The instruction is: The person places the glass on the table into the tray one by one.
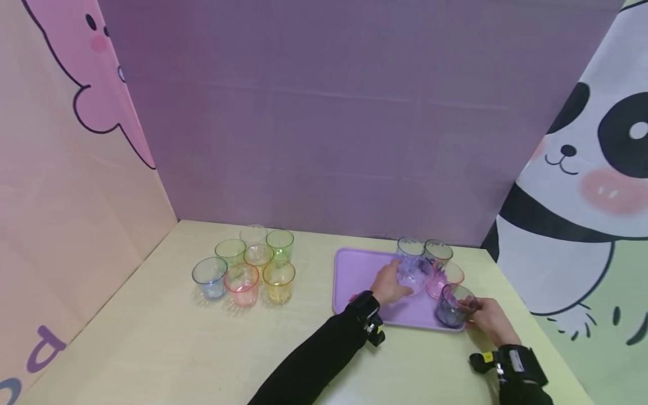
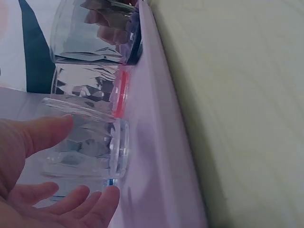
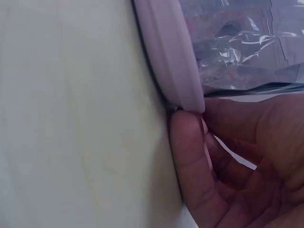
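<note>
On a purple tray stand several tumblers. My left hand is at a clear, bluish tumbler; in the left wrist view the thumb and spread fingers lie on either side of this tumbler, the fingers fairly straight. At the near right corner, my right hand pinches the tray's rim, thumb above and a finger underneath. A dark grey tumbler stands right beside that thumb. Behind it are a pink tumbler, a dark-rimmed tumbler and a blue-tinted one.
To the left, a group of tumblers stands on the pale table: blue, pink, yellow, green and others. A purple cloth wall rises at the back; printed panels flank both sides.
</note>
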The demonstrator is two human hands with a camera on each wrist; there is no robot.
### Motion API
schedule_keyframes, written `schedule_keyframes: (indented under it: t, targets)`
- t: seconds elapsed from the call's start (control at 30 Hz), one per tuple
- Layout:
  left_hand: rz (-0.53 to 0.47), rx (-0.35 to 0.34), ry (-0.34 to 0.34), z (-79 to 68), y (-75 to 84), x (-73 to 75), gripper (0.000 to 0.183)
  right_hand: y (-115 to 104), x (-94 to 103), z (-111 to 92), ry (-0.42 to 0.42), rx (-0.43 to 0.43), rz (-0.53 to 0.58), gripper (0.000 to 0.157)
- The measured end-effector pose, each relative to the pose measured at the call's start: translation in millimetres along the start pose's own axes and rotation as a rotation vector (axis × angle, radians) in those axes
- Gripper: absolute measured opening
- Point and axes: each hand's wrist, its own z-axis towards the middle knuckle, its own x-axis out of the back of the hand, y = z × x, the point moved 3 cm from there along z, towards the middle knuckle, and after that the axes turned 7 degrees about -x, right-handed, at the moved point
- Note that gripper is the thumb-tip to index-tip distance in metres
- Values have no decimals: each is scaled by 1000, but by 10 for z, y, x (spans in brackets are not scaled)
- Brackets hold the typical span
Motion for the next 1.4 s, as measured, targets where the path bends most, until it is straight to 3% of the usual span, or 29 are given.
schedule_keyframes:
  t: [0.23, 0.43, 0.73, 1.0, 1.2, 1.4]
  targets:
    - [38, -121, 0, -80, 35, 208, 78, -14, -11, -7, 19, 31, -19, 39]
    - [62, -152, -52, -190, 45, 378, 76, 17, 26, -25, 30, 18, -64, 39]
    - [108, -235, -84, -360, 51, 753, 70, -11, 48, -64, 28, -26, -54, 41]
    - [140, -270, -64, -516, 5, 1031, 67, 38, 57, -74, 30, -39, -61, 41]
    - [221, -302, -49, -633, -73, 1237, 62, 22, 47, -77, 30, -19, -70, 40]
    - [267, -334, -44, -662, -51, 1481, 59, 8, 106, -85, 30, 6, -75, 40]
